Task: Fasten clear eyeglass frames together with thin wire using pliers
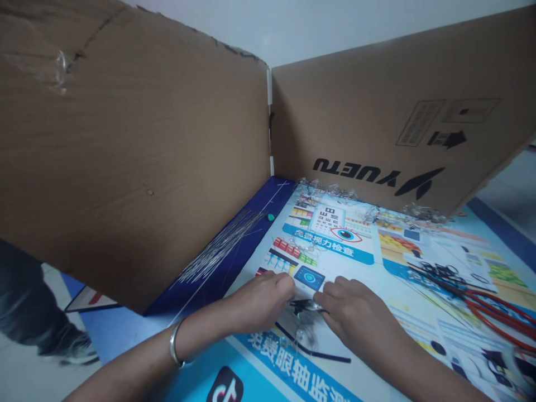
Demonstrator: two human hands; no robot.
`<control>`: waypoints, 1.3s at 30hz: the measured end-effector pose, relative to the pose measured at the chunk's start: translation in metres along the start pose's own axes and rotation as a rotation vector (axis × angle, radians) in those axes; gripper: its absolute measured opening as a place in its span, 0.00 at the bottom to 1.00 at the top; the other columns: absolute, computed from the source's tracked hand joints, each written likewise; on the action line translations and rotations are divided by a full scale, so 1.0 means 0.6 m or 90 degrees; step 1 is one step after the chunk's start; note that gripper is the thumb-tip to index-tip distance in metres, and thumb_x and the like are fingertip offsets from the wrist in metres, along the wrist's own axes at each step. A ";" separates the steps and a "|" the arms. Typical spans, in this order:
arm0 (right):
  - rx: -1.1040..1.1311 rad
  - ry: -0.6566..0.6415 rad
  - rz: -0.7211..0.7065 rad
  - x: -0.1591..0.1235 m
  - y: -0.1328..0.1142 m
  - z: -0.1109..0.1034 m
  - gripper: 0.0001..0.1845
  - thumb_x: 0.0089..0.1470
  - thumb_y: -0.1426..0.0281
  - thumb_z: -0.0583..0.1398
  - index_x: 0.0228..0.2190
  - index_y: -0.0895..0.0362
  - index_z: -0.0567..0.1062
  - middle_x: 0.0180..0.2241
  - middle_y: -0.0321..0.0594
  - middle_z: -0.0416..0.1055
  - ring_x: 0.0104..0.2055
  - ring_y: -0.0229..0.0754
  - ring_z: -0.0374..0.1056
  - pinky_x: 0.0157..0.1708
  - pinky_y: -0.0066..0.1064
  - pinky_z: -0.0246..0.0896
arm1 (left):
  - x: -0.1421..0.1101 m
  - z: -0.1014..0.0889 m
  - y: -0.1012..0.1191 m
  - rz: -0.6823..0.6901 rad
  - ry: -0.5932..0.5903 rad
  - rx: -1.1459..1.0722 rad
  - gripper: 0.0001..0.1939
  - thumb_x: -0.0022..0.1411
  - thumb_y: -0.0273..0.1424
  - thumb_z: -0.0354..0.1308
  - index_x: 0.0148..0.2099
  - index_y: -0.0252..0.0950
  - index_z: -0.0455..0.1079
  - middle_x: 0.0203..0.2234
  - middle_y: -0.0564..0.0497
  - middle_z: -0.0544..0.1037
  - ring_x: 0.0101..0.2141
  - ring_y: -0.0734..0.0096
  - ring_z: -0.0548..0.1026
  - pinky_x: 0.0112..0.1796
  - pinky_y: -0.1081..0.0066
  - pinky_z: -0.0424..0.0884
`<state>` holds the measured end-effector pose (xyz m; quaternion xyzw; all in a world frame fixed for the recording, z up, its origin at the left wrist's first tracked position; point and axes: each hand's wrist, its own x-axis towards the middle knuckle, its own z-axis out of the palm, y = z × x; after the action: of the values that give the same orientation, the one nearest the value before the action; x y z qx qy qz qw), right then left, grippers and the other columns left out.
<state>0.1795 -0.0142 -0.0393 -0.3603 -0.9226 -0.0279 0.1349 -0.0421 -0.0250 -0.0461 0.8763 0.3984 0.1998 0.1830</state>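
My left hand (262, 301) and my right hand (355, 312) meet over a printed poster (335, 245) that covers the table. Both have their fingers pinched together on a small dark piece (305, 305) held between them, just above the poster; I cannot make out what it is. A silver bangle (175, 343) sits on my left wrist. Small clear pieces (302, 332) lie on the poster just below my hands. A thin dark strip (314, 352) lies under them.
Two tall cardboard sheets (138, 145) stand as walls at left and back. A bundle of thin metal wires (221, 245) lies by the left wall. Black rings (441, 272) and red-handled pliers (498, 312) lie at right. Clear pieces (335, 192) line the back wall. A person's leg (29, 307) is at left.
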 end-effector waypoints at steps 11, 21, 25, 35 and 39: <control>0.023 0.003 -0.001 0.001 -0.002 0.006 0.08 0.43 0.75 0.64 0.29 0.53 0.74 0.27 0.35 0.70 0.31 0.43 0.62 0.30 0.33 0.48 | 0.002 -0.012 0.013 0.047 -0.060 0.175 0.12 0.45 0.18 0.47 0.34 0.36 0.57 0.30 0.48 0.69 0.30 0.64 0.68 0.31 0.69 0.62; 0.089 -0.123 0.047 0.009 0.007 0.008 0.09 0.48 0.76 0.60 0.32 0.52 0.75 0.30 0.37 0.71 0.35 0.46 0.64 0.33 0.36 0.54 | 0.002 -0.015 0.017 0.056 -0.069 0.163 0.12 0.46 0.18 0.47 0.36 0.35 0.58 0.31 0.47 0.70 0.30 0.64 0.69 0.28 0.71 0.59; 0.153 -0.148 0.048 0.011 0.015 0.007 0.10 0.50 0.76 0.58 0.33 0.51 0.76 0.30 0.38 0.71 0.36 0.45 0.64 0.34 0.35 0.56 | 0.002 -0.015 0.016 0.063 -0.061 0.173 0.13 0.46 0.18 0.46 0.36 0.34 0.59 0.31 0.46 0.70 0.30 0.64 0.69 0.28 0.70 0.58; 0.230 -0.107 0.003 0.010 0.023 0.020 0.09 0.52 0.74 0.56 0.33 0.53 0.75 0.30 0.39 0.70 0.35 0.44 0.64 0.35 0.35 0.55 | -0.001 -0.018 0.014 0.050 -0.076 0.179 0.13 0.48 0.18 0.46 0.37 0.34 0.60 0.32 0.47 0.70 0.31 0.64 0.69 0.31 0.70 0.60; 0.230 -0.104 -0.019 0.011 0.018 0.025 0.09 0.52 0.75 0.55 0.33 0.54 0.75 0.29 0.39 0.69 0.35 0.43 0.63 0.35 0.35 0.55 | -0.003 -0.019 0.013 0.033 -0.097 0.160 0.14 0.50 0.18 0.46 0.40 0.34 0.61 0.34 0.47 0.71 0.34 0.62 0.69 0.33 0.69 0.61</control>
<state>0.1790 0.0003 -0.0526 -0.3177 -0.9256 0.1656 0.1220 -0.0436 -0.0294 -0.0329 0.9149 0.3825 0.0859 0.0966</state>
